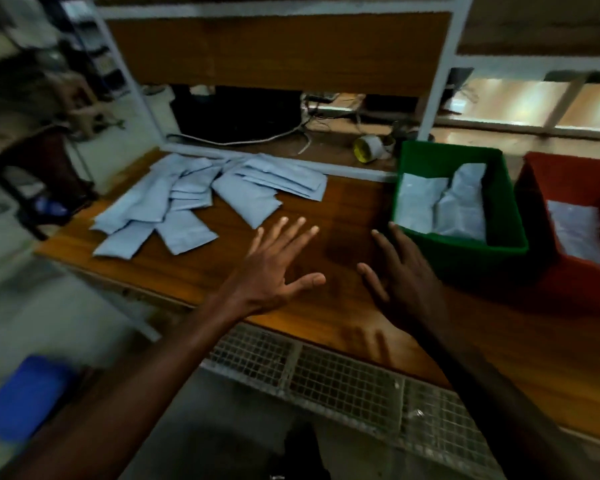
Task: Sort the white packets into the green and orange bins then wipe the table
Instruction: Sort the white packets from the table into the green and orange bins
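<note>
A loose heap of several white packets lies on the left half of the wooden table. To the right stands the green bin with a few packets inside, and beside it the orange bin with at least one packet inside. My left hand hovers over the table's middle, fingers spread, holding nothing, just short of the nearest packet. My right hand is open too, its fingertips close to the green bin's near left corner.
A roll of tape and cables lie on the lower shelf behind the table. White frame posts rise at the back. A wire mesh panel runs under the front edge. A blue object sits at the lower left.
</note>
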### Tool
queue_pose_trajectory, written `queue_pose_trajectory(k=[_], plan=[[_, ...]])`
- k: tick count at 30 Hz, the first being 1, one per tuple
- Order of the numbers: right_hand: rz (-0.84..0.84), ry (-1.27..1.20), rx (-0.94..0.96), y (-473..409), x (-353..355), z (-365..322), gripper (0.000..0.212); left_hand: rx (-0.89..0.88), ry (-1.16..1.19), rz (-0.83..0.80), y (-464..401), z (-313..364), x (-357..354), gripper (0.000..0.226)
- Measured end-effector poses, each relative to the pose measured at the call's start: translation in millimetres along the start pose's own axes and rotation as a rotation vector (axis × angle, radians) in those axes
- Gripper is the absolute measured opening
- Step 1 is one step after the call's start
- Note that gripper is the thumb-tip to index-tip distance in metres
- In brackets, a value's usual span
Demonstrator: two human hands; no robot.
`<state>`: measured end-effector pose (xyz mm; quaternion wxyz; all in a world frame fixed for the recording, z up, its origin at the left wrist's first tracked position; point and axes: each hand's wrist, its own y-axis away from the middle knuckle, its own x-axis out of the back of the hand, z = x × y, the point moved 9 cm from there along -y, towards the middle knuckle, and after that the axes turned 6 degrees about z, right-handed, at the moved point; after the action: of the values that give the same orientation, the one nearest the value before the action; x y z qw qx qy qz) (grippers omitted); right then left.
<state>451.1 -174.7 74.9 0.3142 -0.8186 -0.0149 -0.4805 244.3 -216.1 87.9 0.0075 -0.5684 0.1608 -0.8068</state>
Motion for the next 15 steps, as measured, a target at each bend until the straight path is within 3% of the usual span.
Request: queue_pose_trajectory(k=[9,15], plan=[[-0.187,-0.057,0.129,-26.6,-89.0,-113.4,0.072,0.228,-0.003,0.087,92.9,-116.4,41.3,0.079],[-0.317,-0.04,0.152,-78.0,-153.9,-173.7,0.068,0.373,0.003,0.139,108.4,-225.2,52.6,0.081]])
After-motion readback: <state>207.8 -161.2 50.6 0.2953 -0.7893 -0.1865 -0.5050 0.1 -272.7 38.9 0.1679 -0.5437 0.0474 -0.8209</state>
